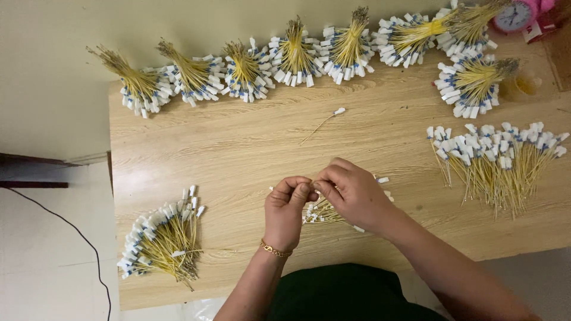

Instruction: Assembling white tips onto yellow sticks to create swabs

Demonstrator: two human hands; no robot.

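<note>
Underfoot, pale floor tiles with a thin black cord [71,229] trailing at the left; beyond, a plain cream wall [53,89]; between them a light wood-grain table [238,142]. Along the far edge, a row of tied bundles [247,68] of yellow wires with white and blue tags, fanned like small brooms. Far right, a pink clock [516,14], only partly in view, and beside it a small clear cup [523,86]. On the right, a loose spread of tagged wires [496,157], tags toward the far side. Near left, another fanned heap [160,235] close to the table's edge. One single wire [324,122] alone in the middle, well apart from the rest. Close together at the near centre, left hand [285,211] with a gold bracelet [275,250] at the wrist, right hand [351,193] touching it fingertip to fingertip. Both pinched on something thin between thumbs and forefingers, too small to make out. Just under the hands, a small pile of wires [324,213], half hidden by the right palm.
</note>
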